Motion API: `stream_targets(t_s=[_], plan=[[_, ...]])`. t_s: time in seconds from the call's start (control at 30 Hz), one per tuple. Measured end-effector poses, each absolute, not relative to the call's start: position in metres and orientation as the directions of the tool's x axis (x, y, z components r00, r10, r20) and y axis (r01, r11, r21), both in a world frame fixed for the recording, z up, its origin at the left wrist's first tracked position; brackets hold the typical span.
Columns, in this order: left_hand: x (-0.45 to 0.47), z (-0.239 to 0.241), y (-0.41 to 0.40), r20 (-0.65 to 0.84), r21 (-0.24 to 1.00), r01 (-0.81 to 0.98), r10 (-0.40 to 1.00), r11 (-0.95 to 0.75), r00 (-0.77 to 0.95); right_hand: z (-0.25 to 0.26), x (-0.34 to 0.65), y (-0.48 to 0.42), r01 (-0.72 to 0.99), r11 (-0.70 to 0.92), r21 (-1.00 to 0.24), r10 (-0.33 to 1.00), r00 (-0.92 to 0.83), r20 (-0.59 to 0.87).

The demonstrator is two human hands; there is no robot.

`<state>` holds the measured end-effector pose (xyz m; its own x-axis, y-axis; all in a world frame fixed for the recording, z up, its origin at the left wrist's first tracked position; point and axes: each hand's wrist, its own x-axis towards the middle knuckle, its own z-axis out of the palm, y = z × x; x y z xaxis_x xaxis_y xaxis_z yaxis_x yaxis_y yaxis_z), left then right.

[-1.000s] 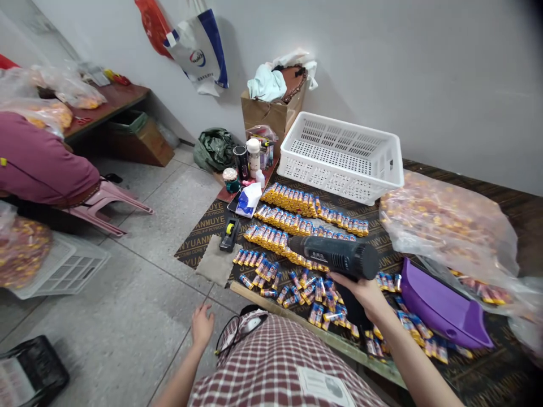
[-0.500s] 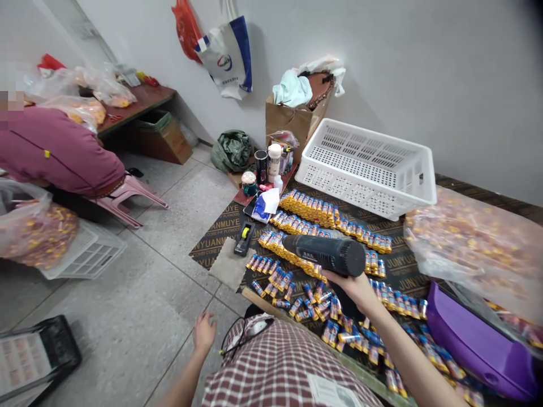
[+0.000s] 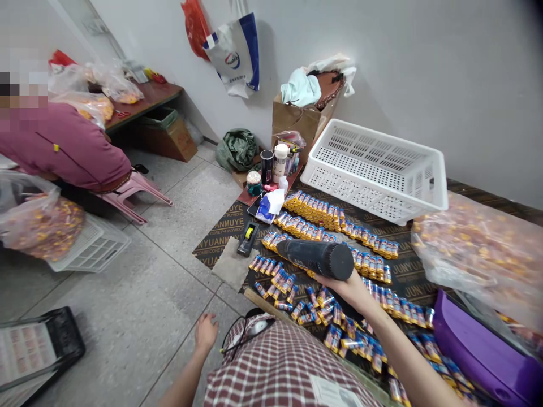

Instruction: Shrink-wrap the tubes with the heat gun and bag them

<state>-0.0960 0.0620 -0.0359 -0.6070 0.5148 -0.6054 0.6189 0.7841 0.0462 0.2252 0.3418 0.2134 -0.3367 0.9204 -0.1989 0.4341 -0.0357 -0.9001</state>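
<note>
My right hand (image 3: pixel 345 291) is wrapped round the handle of a black heat gun (image 3: pixel 311 255), its nozzle pointing left over the rows of small bottles. The handle itself is mostly hidden. These small blue-and-yellow labelled bottles (image 3: pixel 311 209) stand in packed rows on the dark printed board (image 3: pixel 229 220). Nearer my apron (image 3: pixel 271 367), loose bottles (image 3: pixel 311 308) lie scattered at odd angles. My left hand (image 3: pixel 206 330) hangs over the floor beside the apron, fingers loosely apart, holding nothing.
Behind the rows stands a white crate (image 3: pixel 377 198). To the right are a purple scoop-shaped container (image 3: pixel 479 350) and a clear bag (image 3: pixel 479 243) of small pieces. A tape dispenser (image 3: pixel 248 238) sits at the board's left. A co-worker (image 3: pixel 85 147) sits on a pink stool (image 3: pixel 131 195).
The heat gun and my right hand have shifted slightly left across the rows. The view has turned a little, sliding the surroundings rightward. My left hand hangs much as before.
</note>
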Motion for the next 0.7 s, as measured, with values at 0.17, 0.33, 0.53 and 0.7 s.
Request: stream_targets(t_s=[0.17,0.33,0.53,0.7], plan=[[-0.097,-0.036,0.061,-0.625,0.05,0.617,0.506,0.785,-0.594,0.246,0.237,0.347,0.493,-0.022,-0.87,0.909,-0.352,-0.223],[-0.097,-0.038,0.058,-0.657,0.037,0.601,0.472,0.798,-0.587,0.309,0.25,0.365,0.526,0.022,-0.85,0.944,-0.29,-0.155],[-0.092,-0.042,0.059,-0.676,0.057,0.594,0.469,0.802,-0.568,0.337,0.228,0.392,0.522,0.032,-0.852,0.958,-0.26,-0.123],[-0.09,-0.044,0.057,-0.676,0.064,0.586,0.468,0.808,-0.57,0.294,0.189,0.42,0.482,0.139,-0.865,0.848,-0.509,-0.147]])
